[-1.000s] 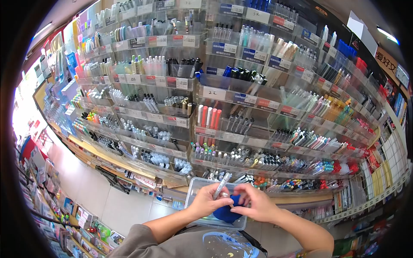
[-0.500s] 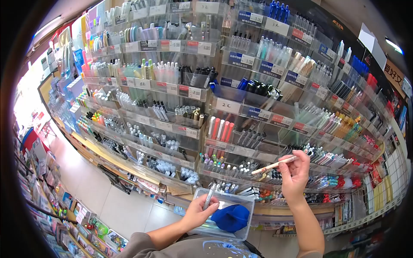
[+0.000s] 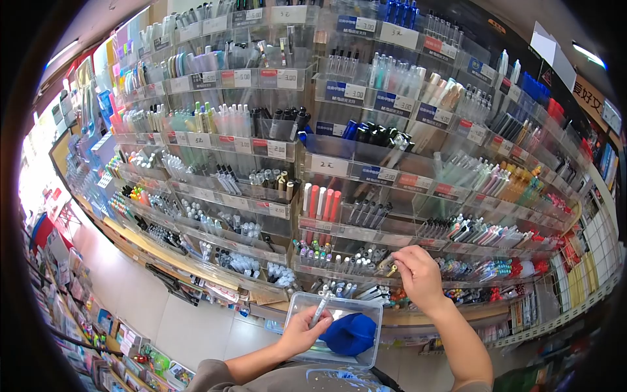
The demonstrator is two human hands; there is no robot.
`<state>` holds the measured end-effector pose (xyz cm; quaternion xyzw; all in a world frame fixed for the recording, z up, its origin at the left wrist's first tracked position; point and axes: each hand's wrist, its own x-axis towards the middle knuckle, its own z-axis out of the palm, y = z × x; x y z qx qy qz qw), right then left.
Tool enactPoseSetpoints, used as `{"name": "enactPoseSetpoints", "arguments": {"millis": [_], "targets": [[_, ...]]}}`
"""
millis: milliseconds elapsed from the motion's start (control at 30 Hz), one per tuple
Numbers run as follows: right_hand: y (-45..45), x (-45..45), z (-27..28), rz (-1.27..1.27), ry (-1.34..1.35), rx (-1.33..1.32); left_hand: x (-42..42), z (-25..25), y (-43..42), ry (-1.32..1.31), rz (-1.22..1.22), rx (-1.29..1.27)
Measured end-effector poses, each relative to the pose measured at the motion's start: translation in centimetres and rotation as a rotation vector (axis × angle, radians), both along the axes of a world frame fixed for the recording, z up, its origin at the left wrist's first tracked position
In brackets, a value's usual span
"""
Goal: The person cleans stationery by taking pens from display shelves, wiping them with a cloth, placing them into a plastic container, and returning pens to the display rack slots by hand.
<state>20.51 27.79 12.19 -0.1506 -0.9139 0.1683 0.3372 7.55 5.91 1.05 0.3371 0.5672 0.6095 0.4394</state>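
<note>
My left hand point(image 3: 302, 334) is closed round a slim, pale silvery pen point(image 3: 321, 308), tilted upward. Below it, a clear tub point(image 3: 369, 308) holds a blue bundle point(image 3: 351, 334). My right hand's point(image 3: 421, 281) fingertips bunch at some shelved pens point(image 3: 366, 255); I can't tell whether they grip one. Above, a white card point(image 3: 329, 164) reads "2元"; higher, a tag point(image 3: 354, 93) reads "3.00".

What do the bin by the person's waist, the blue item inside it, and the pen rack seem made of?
Bin: probably clear, glossy plastic; its walls are see-through.
Blue item: likely fabric, matte, judging by its soft, uneven outline.
Pen rack: apparently clear, shiny plastic; coral pens show through its front.
</note>
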Motion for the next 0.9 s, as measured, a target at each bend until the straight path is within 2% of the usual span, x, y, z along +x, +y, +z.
{"name": "enactPoseSetpoints", "arguments": {"millis": [200,333,367,467,600,700,800,833,900], "targets": [[-0.2,0.5,0.2,0.067,-0.076,0.031,0.3,0.3,-0.2,0.036,-0.005,0.032],[-1.6,1.4,0.8,-0.022,0.068,-0.051,0.5,0.6,-0.2,0.048,-0.022,0.039],[-1.9,1.4,1.0,-0.011,0.13,-0.001,0.5,0.7,-0.3,0.055,-0.024,0.032],[-3.1,2.4,0.3,0.062,0.09,-0.105,0.5,1.4,-0.2,0.048,-0.032,0.01],[-5.2,3.2,-2.3,0.226,-0.237,-0.06,0.5,1.1,-0.3,0.021,-0.068,0.008],[-6.5,3.0,-3.4,0.265,-0.273,-0.274,0.5,0.9,-0.1,0.015,-0.122,0.005],[-7.3,2.1,-2.6,0.255,-0.312,-0.795,1.0,0.6,-0.1,0.076,-0.205,-0.046],[-7.5,1.7,-2.8,0.288,-0.266,-0.894,1.3,0.2,-0.3,0.124,-0.238,-0.063],[-7.4,1.3,-3.5,0.387,-0.186,-0.697,1.5,0.4,0.0,0.21,-0.345,-0.056]]}}
